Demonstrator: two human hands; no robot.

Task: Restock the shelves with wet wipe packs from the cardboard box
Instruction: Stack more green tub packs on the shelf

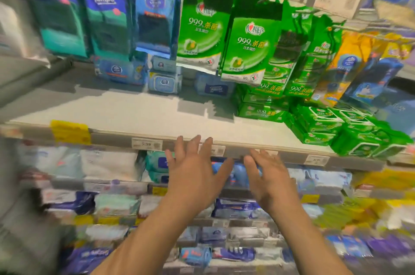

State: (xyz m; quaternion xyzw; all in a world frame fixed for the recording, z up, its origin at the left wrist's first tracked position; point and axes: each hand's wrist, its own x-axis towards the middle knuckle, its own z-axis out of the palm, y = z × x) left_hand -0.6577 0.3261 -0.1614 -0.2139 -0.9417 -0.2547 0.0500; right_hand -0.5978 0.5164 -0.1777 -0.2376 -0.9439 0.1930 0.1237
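Green hanging wipe packs number two in front; both hands, fingers spread, hold nothing.

A shop: price tags edge shelves of packaged wipes.

Wipe packs stacked on shelf at right, hanging packs above, seemingly further back.
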